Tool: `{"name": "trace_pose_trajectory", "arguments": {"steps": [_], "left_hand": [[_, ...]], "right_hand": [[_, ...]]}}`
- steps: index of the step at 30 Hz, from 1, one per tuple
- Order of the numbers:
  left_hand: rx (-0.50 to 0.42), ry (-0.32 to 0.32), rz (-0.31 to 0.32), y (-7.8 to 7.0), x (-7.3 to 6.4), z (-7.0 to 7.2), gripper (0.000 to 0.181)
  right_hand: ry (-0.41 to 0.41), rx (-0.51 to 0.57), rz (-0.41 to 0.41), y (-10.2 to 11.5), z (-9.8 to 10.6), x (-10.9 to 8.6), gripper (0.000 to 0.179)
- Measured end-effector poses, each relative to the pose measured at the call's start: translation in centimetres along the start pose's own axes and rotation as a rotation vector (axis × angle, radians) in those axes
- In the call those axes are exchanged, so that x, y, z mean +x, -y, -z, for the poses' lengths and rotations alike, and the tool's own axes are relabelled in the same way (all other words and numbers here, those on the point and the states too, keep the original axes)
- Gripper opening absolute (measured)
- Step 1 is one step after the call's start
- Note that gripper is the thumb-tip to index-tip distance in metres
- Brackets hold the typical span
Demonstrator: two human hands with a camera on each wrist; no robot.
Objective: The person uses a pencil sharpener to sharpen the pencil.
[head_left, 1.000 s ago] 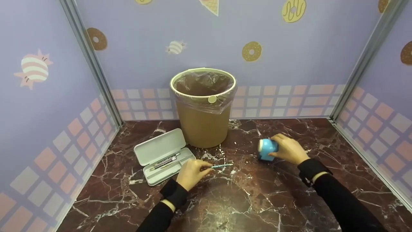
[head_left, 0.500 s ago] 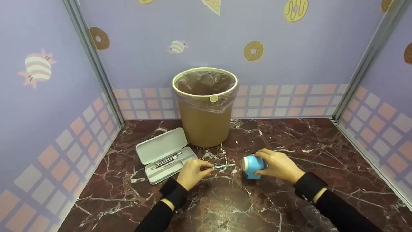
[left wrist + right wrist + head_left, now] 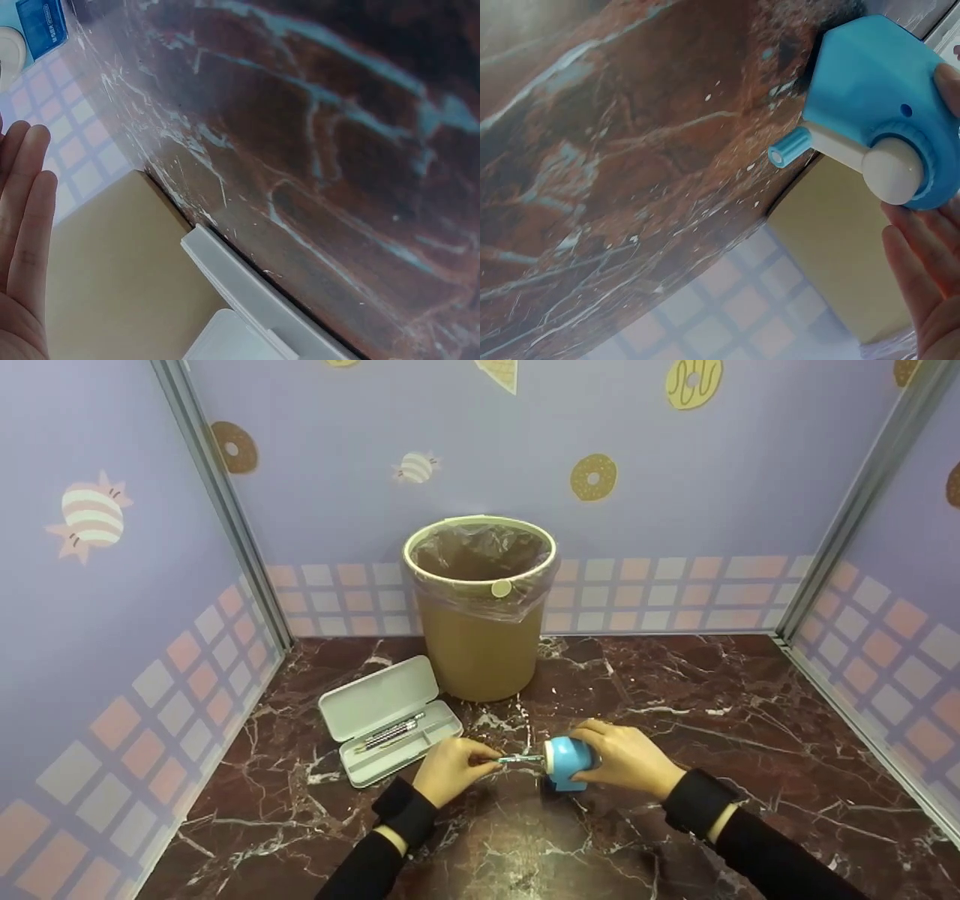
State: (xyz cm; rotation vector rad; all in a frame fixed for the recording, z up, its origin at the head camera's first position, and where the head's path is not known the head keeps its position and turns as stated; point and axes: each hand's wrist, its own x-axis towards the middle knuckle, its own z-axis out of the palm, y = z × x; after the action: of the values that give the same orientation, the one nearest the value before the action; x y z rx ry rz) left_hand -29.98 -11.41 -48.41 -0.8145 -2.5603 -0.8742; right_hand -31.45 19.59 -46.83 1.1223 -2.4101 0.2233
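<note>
My left hand [image 3: 454, 771] pinches a patterned pencil [image 3: 519, 758] by its left end. The pencil's right end meets the pale front of a blue crank pencil sharpener [image 3: 571, 759]. My right hand [image 3: 628, 759] grips the sharpener from the right, thumb on the near side. The right wrist view shows the back of it, with a white crank arm [image 3: 840, 147] and a ribbed blue handle [image 3: 791, 147]. In the left wrist view the sharpener's white front [image 3: 10, 54] shows at the top left corner, past the left fingers [image 3: 34, 217].
An open grey pencil case [image 3: 379, 697] with several pencils [image 3: 391, 732] lies behind the left hand. Beyond it a tan waste bin [image 3: 484, 649] with a clear liner stands by the back wall. Patterned panels close in the marbled table [image 3: 720, 712] on three sides.
My right hand has brought the sharpener leftward and nearer until its front met the pencil. The left hand stays almost in place, still pinching the pencil. The view has shifted slightly.
</note>
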Motion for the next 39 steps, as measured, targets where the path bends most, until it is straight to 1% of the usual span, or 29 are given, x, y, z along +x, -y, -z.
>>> {"name": "trace_pose_trajectory", "arguments": {"steps": [6, 11, 16, 19, 22, 25, 29, 32, 35, 39], "left_hand": [[-0.056, 0.038, 0.001, 0.2, 0.1, -0.1, 0.012], [-0.075, 0.067, 0.007, 0.3, 0.1, -0.1, 0.012], [-0.085, 0.071, 0.015, 0.4, 0.3, -0.1, 0.011], [-0.089, 0.075, 0.025, 0.4, 0.3, 0.0, 0.012], [-0.085, 0.082, 0.024, 0.5, 0.3, 0.0, 0.012], [-0.08, 0.085, 0.024, 0.6, 0.3, -0.1, 0.012], [-0.083, 0.089, 0.03, 0.6, 0.4, -0.1, 0.012], [-0.093, 0.094, 0.031, 0.5, 0.4, -0.1, 0.011], [-0.105, 0.101, 0.031, 0.5, 0.5, -0.1, 0.011], [-0.104, 0.117, 0.04, 0.5, 0.6, 0.0, 0.01]], "right_hand": [[0.019, 0.015, -0.013, 0.6, -0.1, 0.2, 0.062], [0.042, 0.053, -0.04, 0.6, -0.1, 0.2, 0.062], [0.042, 0.06, -0.046, 0.5, -0.2, 0.2, 0.063], [0.058, 0.088, -0.046, 0.4, -0.3, 0.1, 0.064], [0.097, 0.179, -0.072, 0.1, -0.2, -0.1, 0.068], [0.142, 0.324, -0.135, -0.6, -0.1, -0.3, 0.071], [0.192, 0.522, -0.223, -1.5, -0.2, -0.5, 0.068], [0.222, 0.628, -0.262, -1.9, -0.3, -0.6, 0.066], [0.229, 0.697, -0.284, -2.1, -0.5, -0.6, 0.063], [0.215, 0.7, -0.295, -2.0, -0.7, -0.5, 0.06]]}}
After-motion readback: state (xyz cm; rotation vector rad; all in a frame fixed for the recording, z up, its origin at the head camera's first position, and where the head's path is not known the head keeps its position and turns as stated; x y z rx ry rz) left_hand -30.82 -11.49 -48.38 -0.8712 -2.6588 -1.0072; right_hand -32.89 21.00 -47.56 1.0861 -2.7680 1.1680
